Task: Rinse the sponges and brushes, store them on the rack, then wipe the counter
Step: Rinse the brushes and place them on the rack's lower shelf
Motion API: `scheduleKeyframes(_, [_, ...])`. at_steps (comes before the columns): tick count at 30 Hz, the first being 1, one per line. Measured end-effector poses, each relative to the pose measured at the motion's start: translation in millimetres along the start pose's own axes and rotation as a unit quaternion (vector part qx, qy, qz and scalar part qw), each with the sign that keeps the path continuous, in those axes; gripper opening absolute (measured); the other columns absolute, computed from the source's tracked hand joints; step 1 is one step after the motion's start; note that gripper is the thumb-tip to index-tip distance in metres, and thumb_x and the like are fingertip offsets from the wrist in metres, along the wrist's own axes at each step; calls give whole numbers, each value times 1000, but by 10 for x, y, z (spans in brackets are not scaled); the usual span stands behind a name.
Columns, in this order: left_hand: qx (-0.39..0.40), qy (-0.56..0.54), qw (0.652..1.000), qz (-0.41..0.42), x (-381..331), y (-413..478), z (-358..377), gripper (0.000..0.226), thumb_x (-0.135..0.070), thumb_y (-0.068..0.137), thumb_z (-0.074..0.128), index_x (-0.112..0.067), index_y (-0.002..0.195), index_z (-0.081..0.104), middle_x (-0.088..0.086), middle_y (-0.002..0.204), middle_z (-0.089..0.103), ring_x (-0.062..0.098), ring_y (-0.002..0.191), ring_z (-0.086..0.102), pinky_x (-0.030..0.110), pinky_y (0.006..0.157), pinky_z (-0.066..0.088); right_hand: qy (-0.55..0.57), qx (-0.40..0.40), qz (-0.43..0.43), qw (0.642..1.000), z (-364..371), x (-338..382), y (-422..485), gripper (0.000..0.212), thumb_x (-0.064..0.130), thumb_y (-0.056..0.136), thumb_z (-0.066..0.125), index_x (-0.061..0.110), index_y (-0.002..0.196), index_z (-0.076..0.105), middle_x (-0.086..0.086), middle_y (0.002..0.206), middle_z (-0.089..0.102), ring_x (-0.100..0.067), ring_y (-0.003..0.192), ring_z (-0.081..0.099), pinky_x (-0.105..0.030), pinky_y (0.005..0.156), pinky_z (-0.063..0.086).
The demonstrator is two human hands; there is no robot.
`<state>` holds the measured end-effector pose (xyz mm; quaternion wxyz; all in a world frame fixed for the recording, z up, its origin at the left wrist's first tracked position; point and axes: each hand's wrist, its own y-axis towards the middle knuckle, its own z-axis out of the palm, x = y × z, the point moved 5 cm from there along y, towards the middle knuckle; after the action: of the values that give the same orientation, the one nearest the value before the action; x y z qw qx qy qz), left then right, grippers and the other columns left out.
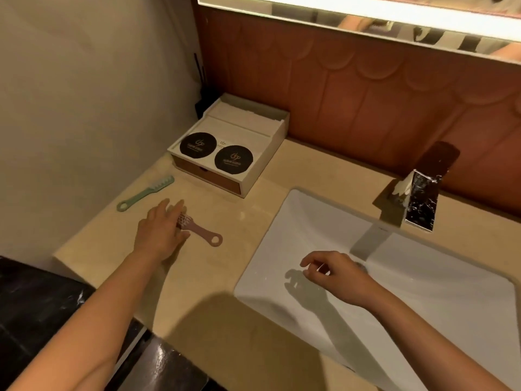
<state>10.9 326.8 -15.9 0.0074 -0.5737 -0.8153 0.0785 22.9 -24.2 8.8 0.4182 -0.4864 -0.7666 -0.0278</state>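
Note:
A pink brush [201, 231] lies on the beige counter [214, 328], its ring handle pointing right. My left hand [162, 232] rests flat over the bristle end, fingers spread and touching it. A green brush [145, 192] lies farther back left near the wall, untouched. My right hand [335, 273] hovers over the white sink basin [439, 292] with fingers loosely curled and nothing in them.
A white tray box [253, 176] with two black round coasters stands at the back of the counter. A chrome faucet [421, 198] sits behind the basin. A dark diffuser stands in the corner. The counter's front edge drops to a dark floor at left.

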Motion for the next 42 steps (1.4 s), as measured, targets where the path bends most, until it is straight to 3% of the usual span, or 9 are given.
scheduleKeyframes(4, [22,14,998,58,114,212,6,52,-38,84,64,-18,130,52,12,145,37,31,132,33,44,98,37,-1,2,6,1000,18,17,53,17,32,91,53,26,102,64,10,84,64,-7,81,60,-13,63,40])
scheduleKeyframes(9, [-3,22,986,166,38,237,-43,33,-34,81,67,-12,107,65,9,105,65,31,97,53,39,74,44,0,2,9,1000,24,67,134,17,32,92,52,26,103,63,9,84,64,-5,78,59,-13,64,40])
scheduleKeyframes(14, [-27,-7,961,276,-171,83,-76,31,-35,79,69,-12,99,68,7,97,69,29,89,61,35,73,47,-10,1,-7,1000,56,208,220,18,30,92,52,24,103,64,7,94,66,-5,82,59,-19,72,46])
scheduleKeyframes(21, [-40,-42,920,387,-729,-203,-408,43,-50,84,42,-18,99,67,-2,97,68,18,87,64,30,67,53,16,-46,-53,997,103,663,453,35,35,90,56,22,122,56,5,116,56,-10,104,53,-21,81,40])
scheduleKeyframes(23, [-58,-43,905,420,-844,-256,-467,39,-48,85,44,-19,100,65,-2,97,67,17,88,63,29,67,53,36,-31,-54,997,132,785,517,39,35,89,57,21,125,53,3,113,58,-10,97,56,-21,77,43])
scheduleKeyframes(27, [-84,-62,883,457,-964,-285,-541,35,-48,88,44,-20,103,60,-3,100,65,14,91,57,27,68,50,112,42,-22,993,198,905,643,32,19,91,56,15,123,53,-6,90,65,-5,58,56,-11,46,40])
scheduleKeyframes(32, [-52,-122,918,374,-818,-142,-490,49,-54,84,46,-21,119,55,-3,117,60,7,108,49,33,82,52,201,72,23,977,193,870,741,19,-1,92,48,2,108,57,-15,75,63,-19,59,56,-24,57,48])
scheduleKeyframes(35, [7,-179,958,223,-547,34,-417,55,-43,85,58,-29,135,41,-7,140,42,11,130,37,35,105,36,240,54,51,968,167,800,794,17,-3,92,46,6,103,56,-10,75,62,-12,56,58,-22,56,50])
scheduleKeyframes(42, [28,-153,984,-84,295,691,-195,72,-34,85,62,-14,144,25,11,149,26,32,136,26,48,110,26,312,17,77,947,102,682,889,11,-6,92,44,2,97,50,-20,83,59,-8,54,62,-14,57,52])
